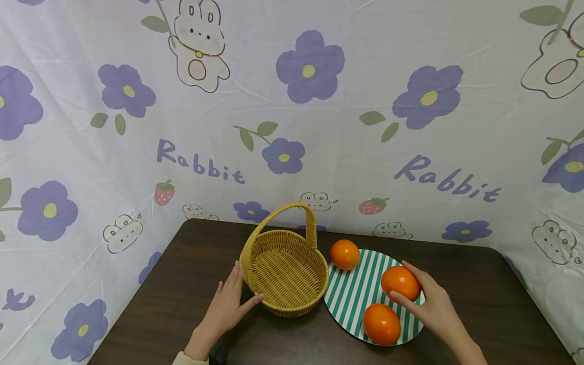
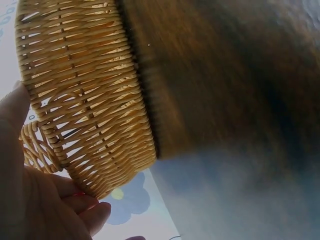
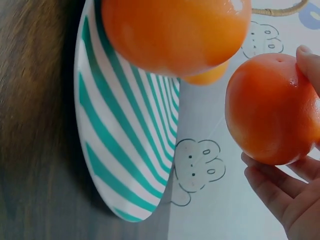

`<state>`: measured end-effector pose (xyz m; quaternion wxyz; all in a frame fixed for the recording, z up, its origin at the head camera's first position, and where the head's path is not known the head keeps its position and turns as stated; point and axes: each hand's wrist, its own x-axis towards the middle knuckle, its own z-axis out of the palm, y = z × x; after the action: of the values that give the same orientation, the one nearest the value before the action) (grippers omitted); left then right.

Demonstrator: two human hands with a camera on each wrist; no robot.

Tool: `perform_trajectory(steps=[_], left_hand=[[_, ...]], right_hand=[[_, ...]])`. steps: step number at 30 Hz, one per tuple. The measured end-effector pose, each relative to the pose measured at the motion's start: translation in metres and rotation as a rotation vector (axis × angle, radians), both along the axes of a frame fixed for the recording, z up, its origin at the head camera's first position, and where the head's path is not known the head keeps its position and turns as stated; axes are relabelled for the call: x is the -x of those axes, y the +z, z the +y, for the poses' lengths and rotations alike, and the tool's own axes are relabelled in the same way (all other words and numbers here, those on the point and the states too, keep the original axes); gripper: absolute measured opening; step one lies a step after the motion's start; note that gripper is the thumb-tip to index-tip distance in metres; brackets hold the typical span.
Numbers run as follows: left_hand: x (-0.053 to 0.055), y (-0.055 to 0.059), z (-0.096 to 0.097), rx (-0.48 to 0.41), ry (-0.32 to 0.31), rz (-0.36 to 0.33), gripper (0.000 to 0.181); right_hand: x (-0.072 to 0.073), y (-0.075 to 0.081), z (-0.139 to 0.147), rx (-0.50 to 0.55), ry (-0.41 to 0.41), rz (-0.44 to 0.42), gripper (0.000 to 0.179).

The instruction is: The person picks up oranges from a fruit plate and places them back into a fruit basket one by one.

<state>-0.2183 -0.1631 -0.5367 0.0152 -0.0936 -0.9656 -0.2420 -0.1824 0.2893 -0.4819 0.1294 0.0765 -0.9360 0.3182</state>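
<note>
A yellow woven basket (image 1: 287, 274) with a tall arched handle stands on the table. My left hand (image 1: 225, 306) rests against its left side, fingers fairly straight and thumb spread along the front. The left wrist view has the basket wall (image 2: 90, 95) close up, with the hand's thumb and fingertips touching it. On the right, my right hand (image 1: 433, 304) grips a glossy orange (image 1: 400, 284) between thumb and fingers; the right wrist view finds this orange (image 3: 272, 110) lifted off the green-and-white striped plate (image 1: 356, 291). Another orange (image 1: 382, 324) lies at the plate's front, and a third orange (image 1: 345, 254) at its back left.
The dark wooden table (image 1: 182, 284) extends to both sides of the basket and plate. A white cloth (image 1: 347, 137) printed with flowers and rabbits hangs behind it. Near my left wrist a small black object (image 1: 219, 354) shows at the bottom edge.
</note>
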Motion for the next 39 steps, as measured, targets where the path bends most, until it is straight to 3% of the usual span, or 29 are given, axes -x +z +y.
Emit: perform_trajectory(steps=[21,39], left_hand=[[0.0,0.003,0.001,0.013,0.022,0.012,0.099],[0.0,0.007,-0.001,0.0,0.031,0.012,0.097]], right_hand=[[0.004,0.011,-0.028,0.069,0.054,0.072,0.071],[0.014,0.021,-0.065,0.142,0.112,0.071,0.071]])
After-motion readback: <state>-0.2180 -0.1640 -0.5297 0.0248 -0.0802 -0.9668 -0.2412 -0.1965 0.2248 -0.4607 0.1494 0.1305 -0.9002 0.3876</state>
